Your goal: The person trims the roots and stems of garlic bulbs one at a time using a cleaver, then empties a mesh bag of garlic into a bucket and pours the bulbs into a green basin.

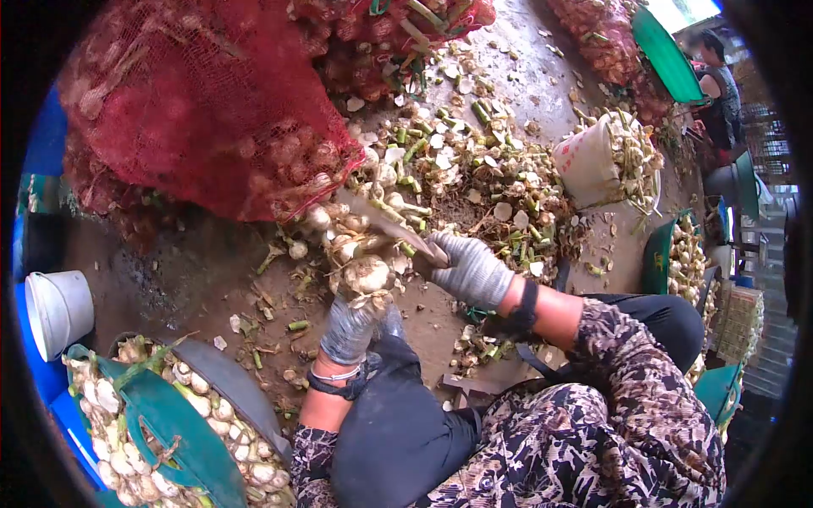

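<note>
In a grey knitted glove, my right hand [476, 271] is wrapped round the handle of a knife [391, 225], whose broad blade points up and left over a heap of garlic. My left hand [349, 330], gloved too, is closed on a garlic bulb [367, 275] with its root side facing up. The blade lies just above this bulb. More untrimmed garlic [318, 218] spills from the mouth of a red mesh sack [212, 110] behind the knife.
Cut stems and peelings [474, 178] litter the floor. A white bucket [587, 165] of stalks stands beyond my right hand. At lower left, green-handled baskets [190, 423] hold trimmed bulbs near a white pail [59, 313]. Another person [720, 93] is at far right.
</note>
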Action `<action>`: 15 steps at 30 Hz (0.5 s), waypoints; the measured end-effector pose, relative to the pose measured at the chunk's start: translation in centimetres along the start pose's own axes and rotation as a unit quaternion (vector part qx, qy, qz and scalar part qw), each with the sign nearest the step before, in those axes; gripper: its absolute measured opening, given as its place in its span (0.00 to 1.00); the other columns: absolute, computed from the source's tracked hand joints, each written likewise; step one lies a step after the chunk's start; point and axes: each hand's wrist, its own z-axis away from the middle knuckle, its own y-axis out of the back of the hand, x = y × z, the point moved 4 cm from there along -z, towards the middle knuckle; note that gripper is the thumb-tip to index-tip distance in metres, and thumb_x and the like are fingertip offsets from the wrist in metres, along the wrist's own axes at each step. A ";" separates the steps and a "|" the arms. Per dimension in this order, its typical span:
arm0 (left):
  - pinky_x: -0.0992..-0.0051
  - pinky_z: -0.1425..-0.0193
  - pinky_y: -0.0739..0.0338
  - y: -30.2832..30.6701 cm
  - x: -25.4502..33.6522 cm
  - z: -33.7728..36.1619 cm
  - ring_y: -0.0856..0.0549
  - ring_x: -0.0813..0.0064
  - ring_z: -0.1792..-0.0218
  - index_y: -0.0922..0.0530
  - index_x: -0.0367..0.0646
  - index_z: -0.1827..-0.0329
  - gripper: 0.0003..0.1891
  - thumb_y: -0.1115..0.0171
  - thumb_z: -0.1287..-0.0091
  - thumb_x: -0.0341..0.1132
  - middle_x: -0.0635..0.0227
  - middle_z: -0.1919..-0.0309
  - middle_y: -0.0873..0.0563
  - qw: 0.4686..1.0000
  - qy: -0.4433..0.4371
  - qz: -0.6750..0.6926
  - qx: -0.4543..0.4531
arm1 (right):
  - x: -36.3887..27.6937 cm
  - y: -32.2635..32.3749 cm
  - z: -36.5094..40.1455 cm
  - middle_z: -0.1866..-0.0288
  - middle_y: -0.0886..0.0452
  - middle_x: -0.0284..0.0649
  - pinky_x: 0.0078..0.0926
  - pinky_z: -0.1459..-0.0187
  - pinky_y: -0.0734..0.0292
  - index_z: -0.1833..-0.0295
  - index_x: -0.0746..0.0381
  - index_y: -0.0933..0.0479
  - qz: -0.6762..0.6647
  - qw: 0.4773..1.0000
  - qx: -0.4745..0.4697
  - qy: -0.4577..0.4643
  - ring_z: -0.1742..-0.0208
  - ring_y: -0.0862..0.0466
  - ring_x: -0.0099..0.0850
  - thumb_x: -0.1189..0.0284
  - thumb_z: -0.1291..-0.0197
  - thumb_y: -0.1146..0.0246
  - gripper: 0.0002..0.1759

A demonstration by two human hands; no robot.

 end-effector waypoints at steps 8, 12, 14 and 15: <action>0.71 0.22 0.44 1.3 -6.2 2.2 0.39 0.70 0.26 0.50 0.44 0.22 0.29 0.64 0.21 0.48 0.62 0.25 0.41 0.965 0.039 -0.189 -0.180 | -7.5 3.8 1.9 0.74 0.22 0.43 0.44 0.69 0.25 0.60 0.53 0.26 0.255 0.928 -0.197 0.189 0.69 0.17 0.48 0.69 0.47 0.36 0.09; 0.70 0.23 0.43 1.2 -6.5 2.6 0.37 0.69 0.27 0.48 0.43 0.22 0.29 0.62 0.21 0.48 0.61 0.26 0.39 0.957 0.055 -0.228 -0.172 | -7.3 3.3 2.4 0.75 0.23 0.43 0.44 0.69 0.25 0.61 0.53 0.25 0.279 0.917 -0.206 0.198 0.69 0.17 0.47 0.68 0.45 0.37 0.06; 0.70 0.23 0.42 1.0 -6.7 2.9 0.36 0.69 0.28 0.47 0.43 0.23 0.29 0.60 0.21 0.48 0.61 0.26 0.39 0.949 0.077 -0.250 -0.176 | -6.6 3.1 2.3 0.76 0.23 0.44 0.44 0.70 0.25 0.62 0.54 0.25 0.282 0.918 -0.204 0.188 0.70 0.17 0.47 0.68 0.45 0.38 0.06; 0.70 0.23 0.42 1.1 -6.9 3.0 0.36 0.68 0.28 0.46 0.43 0.23 0.29 0.60 0.22 0.48 0.60 0.26 0.38 0.942 0.098 -0.265 -0.179 | -6.4 3.2 2.2 0.76 0.23 0.44 0.45 0.70 0.25 0.62 0.54 0.25 0.286 0.919 -0.206 0.178 0.70 0.17 0.47 0.68 0.45 0.39 0.05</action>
